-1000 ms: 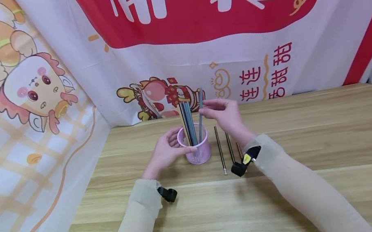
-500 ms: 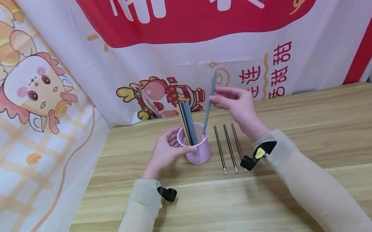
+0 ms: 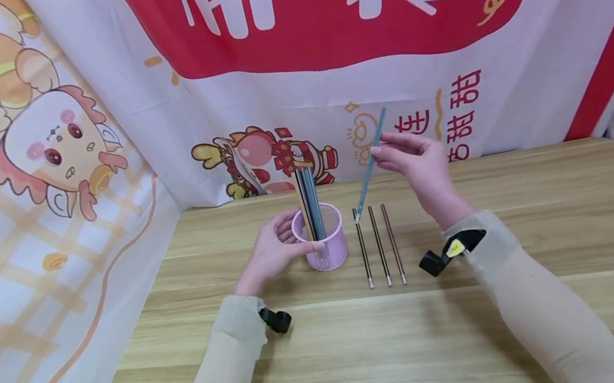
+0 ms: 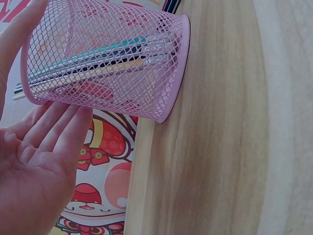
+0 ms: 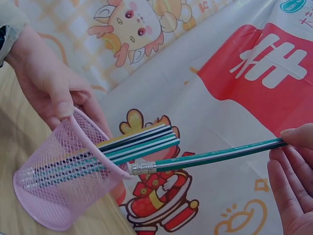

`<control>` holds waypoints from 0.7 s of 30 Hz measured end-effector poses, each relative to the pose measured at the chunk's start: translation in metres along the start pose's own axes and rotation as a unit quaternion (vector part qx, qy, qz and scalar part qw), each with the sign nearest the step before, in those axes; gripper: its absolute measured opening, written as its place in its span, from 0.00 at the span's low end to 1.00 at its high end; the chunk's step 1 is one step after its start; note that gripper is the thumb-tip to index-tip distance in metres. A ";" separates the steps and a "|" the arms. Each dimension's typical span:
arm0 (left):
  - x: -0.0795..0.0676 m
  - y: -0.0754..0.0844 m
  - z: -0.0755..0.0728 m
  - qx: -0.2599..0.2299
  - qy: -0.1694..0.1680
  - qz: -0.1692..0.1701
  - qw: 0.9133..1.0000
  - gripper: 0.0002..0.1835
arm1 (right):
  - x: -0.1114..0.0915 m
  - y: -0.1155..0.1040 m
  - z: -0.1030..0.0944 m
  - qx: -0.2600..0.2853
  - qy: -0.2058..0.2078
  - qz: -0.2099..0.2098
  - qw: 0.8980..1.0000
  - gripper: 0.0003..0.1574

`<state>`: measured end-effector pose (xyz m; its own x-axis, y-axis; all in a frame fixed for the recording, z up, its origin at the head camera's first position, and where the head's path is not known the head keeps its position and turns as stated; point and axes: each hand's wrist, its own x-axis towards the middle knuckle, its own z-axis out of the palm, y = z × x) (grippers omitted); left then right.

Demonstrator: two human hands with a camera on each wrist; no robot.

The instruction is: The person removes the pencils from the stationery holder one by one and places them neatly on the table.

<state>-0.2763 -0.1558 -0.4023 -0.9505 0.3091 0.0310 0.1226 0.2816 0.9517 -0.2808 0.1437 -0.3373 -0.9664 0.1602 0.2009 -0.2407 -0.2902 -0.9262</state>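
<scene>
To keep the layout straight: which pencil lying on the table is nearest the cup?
The leftmost pencil; the middle pencil and reddish rightmost pencil lie farther from the cup.

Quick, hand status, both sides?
Left hand: holding the pink mesh cup, thumb at its rim.
Right hand: pinching a green striped pencil.

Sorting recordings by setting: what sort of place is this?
Probably a makeshift recording booth: a wood-grain table with printed sheets hung behind it and along one side, plus two wrist-worn black devices.
</scene>
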 end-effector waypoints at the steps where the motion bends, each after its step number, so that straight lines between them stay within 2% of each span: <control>1: 0.000 0.000 0.000 0.001 0.000 -0.003 1.000 0.47 | 0.000 -0.001 -0.002 0.000 0.001 0.001 1.000 0.24; 5: 0.006 -0.012 -0.001 0.000 0.004 0.004 1.000 0.48 | 0.001 -0.001 -0.012 -0.013 0.004 0.004 1.000 0.25; 15: 0.004 -0.012 -0.001 0.007 0.004 0.012 1.000 0.49 | 0.001 0.002 -0.033 -0.059 0.015 0.021 0.998 0.27; 21: 0.005 -0.014 -0.001 0.006 0.007 0.014 1.000 0.49 | 0.001 0.003 -0.044 -0.085 0.003 0.028 0.996 0.27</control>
<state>-0.2827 -0.1596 -0.4148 -0.9508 0.3035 0.0621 0.1526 0.2842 0.9465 -0.2785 0.1842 -0.3536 -0.9772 0.1541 0.1463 -0.1676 -0.1356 -0.9765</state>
